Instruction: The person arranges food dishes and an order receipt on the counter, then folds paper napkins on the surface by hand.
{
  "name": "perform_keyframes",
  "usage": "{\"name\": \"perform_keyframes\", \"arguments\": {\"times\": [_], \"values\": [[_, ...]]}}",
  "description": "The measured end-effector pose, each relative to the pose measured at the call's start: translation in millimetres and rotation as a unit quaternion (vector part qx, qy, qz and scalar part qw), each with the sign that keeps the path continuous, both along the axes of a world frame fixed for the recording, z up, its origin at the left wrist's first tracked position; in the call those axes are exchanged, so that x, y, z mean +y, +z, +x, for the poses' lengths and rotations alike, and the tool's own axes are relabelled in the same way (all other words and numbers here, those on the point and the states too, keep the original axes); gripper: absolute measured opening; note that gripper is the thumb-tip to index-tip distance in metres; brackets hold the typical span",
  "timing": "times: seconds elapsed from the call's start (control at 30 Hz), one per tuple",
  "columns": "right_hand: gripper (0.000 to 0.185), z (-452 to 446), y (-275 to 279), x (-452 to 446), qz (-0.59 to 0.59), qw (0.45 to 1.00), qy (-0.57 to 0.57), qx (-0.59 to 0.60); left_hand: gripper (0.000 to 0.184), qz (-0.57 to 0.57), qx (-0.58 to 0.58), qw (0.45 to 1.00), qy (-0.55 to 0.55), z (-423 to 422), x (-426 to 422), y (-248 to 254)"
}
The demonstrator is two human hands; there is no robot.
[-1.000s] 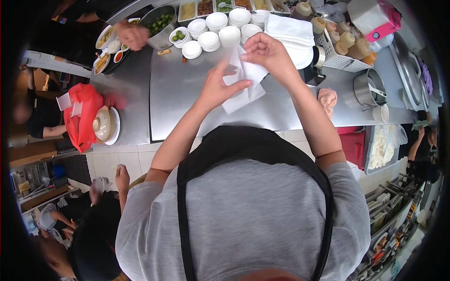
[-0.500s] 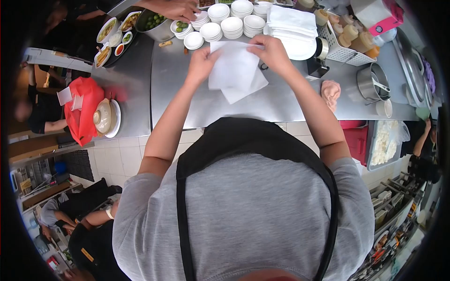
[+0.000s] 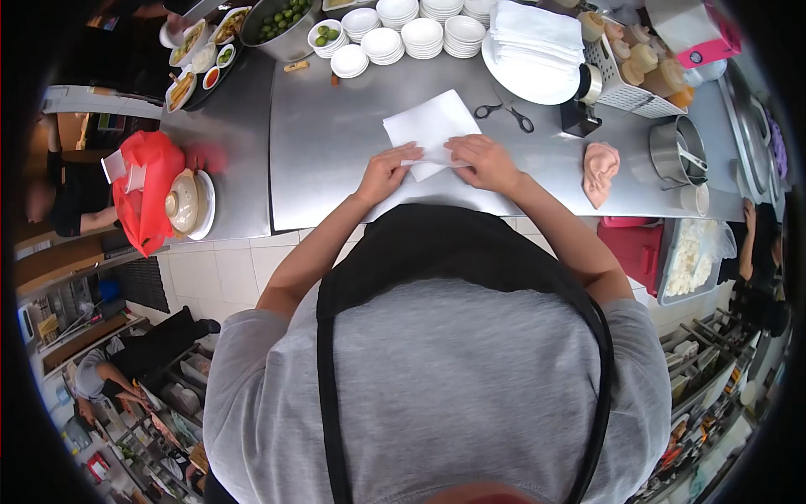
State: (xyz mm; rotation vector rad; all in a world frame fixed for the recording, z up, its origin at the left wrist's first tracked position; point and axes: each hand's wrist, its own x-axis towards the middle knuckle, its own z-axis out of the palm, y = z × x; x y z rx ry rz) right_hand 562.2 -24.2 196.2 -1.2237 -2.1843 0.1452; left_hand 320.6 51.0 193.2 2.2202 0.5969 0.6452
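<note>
Paper point(image 3: 430, 126) is flat on the table point(image 3: 327, 164), square to neither table edge, between the apron and the rows of bowls point(image 3: 382, 44). One corner pokes out on the near side, between the hands; can't tell if that's a second sheet or the same one doubled.

Step in hand, my read: working the near edge, likely a fold or lining up the layers. A narrow strip along that edge looks turned up.

Grip: left hand point(image 3: 385, 174) has bent fingers over the near-left edge; right hand point(image 3: 489, 164) the same at near-right. Both touch paper, a short gap between them. Thumbs not clear, so can't tell whether either hand is pinched shut on it or just pressing.

Next move, I'd judge, calls for both hands moving level, light even pressure, layers held together so the strip doesn't skew. Sheet looks thin; could slip on bare metal or crease off-line.

Around it: scissors point(image 3: 508, 107) lie just beyond the paper's right side, untouched. White stack point(image 3: 537, 42) sits on the plate point(image 3: 546, 96) further back. Cloth point(image 3: 600, 172) lies right of the right hand, apart from it. Working room left of the paper looks ample.
</note>
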Motion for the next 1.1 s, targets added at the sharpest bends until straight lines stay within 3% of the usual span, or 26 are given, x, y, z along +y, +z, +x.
{"name": "perform_keyframes", "arguments": {"times": [0.07, 0.1, 0.17, 0.23, 0.37, 0.47, 0.6, 0.67, 0.7, 0.77, 0.87, 0.93, 0.97, 1.03, 1.1], "values": [[0.031, -1.6, -4.8, 4.2, -0.046, 0.998, -0.003, 0.03, 0.027, -0.104, -0.034, 0.991, 0.082, 0.6, -2.9, -1.7], [0.028, -2.0, -6.3, 12.0, -0.065, 0.994, -0.013, 0.086, 0.027, -0.105, -0.034, 0.99, 0.083, 0.0, -0.7, -3.5], [0.025, -3.4, -8.4, 25.4, -0.082, 0.986, -0.019, 0.141, 0.018, -0.271, 0.002, 0.95, 0.152, 0.3, 8.7, -6.3], [0.021, -4.7, -9.0, 34.4, -0.239, 0.925, -0.146, 0.255, 0.018, -0.293, -0.017, 0.939, 0.179, 4.3, 14.4, -6.1], [0.028, 2.1, -20.3, 59.6, -0.285, 0.907, -0.203, 0.236, 0.022, -0.287, -0.029, 0.929, 0.231, 4.1, 41.2, -62.9], [0.033, -1.7, -15.5, 71.3, -0.315, 0.893, -0.241, 0.212, 0.03, -0.356, -0.072, 0.897, 0.253, 15.8, 33.2, -17.7], [0.033, -3.5, -17.9, 76.7, -0.292, 0.905, -0.251, 0.182, 0.033, -0.385, -0.052, 0.868, 0.308, 18.4, 31.1, 0.4], [0.033, -3.1, -18.0, 78.0, -0.297, 0.905, -0.255, 0.166, 0.042, -0.054, 0.028, 0.949, 0.31, 20.7, 18.1, 16.6], [0.032, -3.3, -18.4, 78.8, -0.293, 0.906, -0.261, 0.159, 0.042, -0.054, 0.028, 0.949, 0.31, 25.0, 14.5, 23.0], [0.032, -4.7, -19.3, 80.5, -0.29, 0.907, -0.265, 0.154, 0.048, 0.228, 0.083, 0.965, 0.096, 34.0, 7.5, 30.8], [0.025, -5.9, -13.8, 78.4, -0.311, 0.904, -0.268, 0.117, 0.058, 0.198, 0.179, 0.963, 0.048, 37.7, -3.7, 0.8], [0.019, -13.2, -6.8, 67.3, -0.168, 0.933, -0.289, 0.133, 0.058, 0.182, 0.205, 0.961, 0.032, 36.0, -6.3, 0.3], [0.019, -17.0, -2.2, 62.6, -0.168, 0.932, -0.291, 0.133, 0.058, 0.184, 0.206, 0.961, 0.033, 36.3, -6.1, 0.5], [0.032, -29.3, 10.1, 47.4, 0.018, 0.989, -0.148, 0.017, 0.058, 0.183, 0.208, 0.96, 0.034, 34.8, -7.6, -0.7], [0.043, -50.5, 1.5, 19.9, -0.026, 0.992, -0.12, -0.018, 0.058, 0.228, 0.248, 0.941, 0.024, 33.6, -5.6, -2.9]]}}
